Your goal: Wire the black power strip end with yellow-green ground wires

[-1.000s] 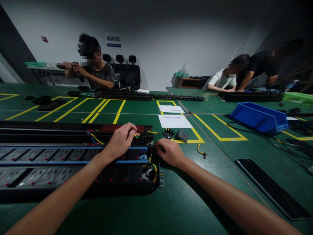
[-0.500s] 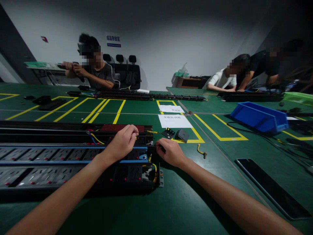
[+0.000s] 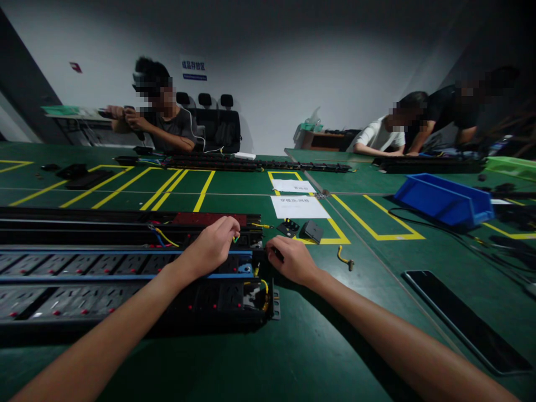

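Over the right ends of several long black power strips point(image 3: 201, 298), my left hand point(image 3: 211, 245) is closed in a pinch. A short piece of yellow-green wire point(image 3: 236, 239) shows at its fingertips. My right hand point(image 3: 291, 259) has its fingers curled against the end of the middle strip; whatever they grip is hidden. The front strips carry sockets with red dots and blue edging. Yellow wires point(image 3: 265, 293) and a metal end bracket point(image 3: 276, 304) show at the nearest strip's open end. Another yellow wire point(image 3: 262, 225) sticks out of the rear strip.
Beyond my right hand lie small black end pieces point(image 3: 312, 231), paper sheets point(image 3: 299, 207) and a loose yellow wire with a lug point(image 3: 345, 259). A phone point(image 3: 464, 321) and a blue bin point(image 3: 444, 201) are at right. Three people work across the green table point(image 3: 234, 363).
My left hand has shifted slightly right and down, and more of the yellow-green wire shows at its fingertips. The right hand stays in place.
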`<state>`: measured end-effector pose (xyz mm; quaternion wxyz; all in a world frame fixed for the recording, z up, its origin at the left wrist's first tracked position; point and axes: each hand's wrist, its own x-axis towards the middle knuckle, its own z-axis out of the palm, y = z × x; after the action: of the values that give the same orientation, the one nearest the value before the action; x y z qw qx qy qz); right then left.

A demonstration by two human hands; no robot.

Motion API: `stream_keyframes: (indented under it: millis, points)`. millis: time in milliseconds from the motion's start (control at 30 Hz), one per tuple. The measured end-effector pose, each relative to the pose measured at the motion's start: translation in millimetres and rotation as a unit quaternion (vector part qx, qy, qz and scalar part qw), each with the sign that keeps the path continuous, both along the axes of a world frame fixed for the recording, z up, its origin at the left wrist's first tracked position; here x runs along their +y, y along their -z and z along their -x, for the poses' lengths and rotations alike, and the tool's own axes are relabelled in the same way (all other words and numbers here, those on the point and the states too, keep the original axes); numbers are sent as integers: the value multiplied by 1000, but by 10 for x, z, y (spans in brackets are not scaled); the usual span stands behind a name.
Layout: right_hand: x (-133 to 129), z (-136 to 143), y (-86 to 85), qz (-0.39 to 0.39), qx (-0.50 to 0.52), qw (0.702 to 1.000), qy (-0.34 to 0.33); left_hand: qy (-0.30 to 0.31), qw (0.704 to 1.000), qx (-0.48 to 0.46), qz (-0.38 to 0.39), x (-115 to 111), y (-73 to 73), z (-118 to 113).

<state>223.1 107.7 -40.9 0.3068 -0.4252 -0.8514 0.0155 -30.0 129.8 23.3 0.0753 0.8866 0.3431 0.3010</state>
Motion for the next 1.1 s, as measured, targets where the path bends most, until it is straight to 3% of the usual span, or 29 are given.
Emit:
stream_keyframes:
  millis: [533,1100]
  points:
    - [3,-4,17,1,-5,1000,-7,-25,997,76,-9,-27,-42,-4]
    - [-15,0,-28,6,0,1000,-13,-28,978,190,-83,-90,-98,-84]
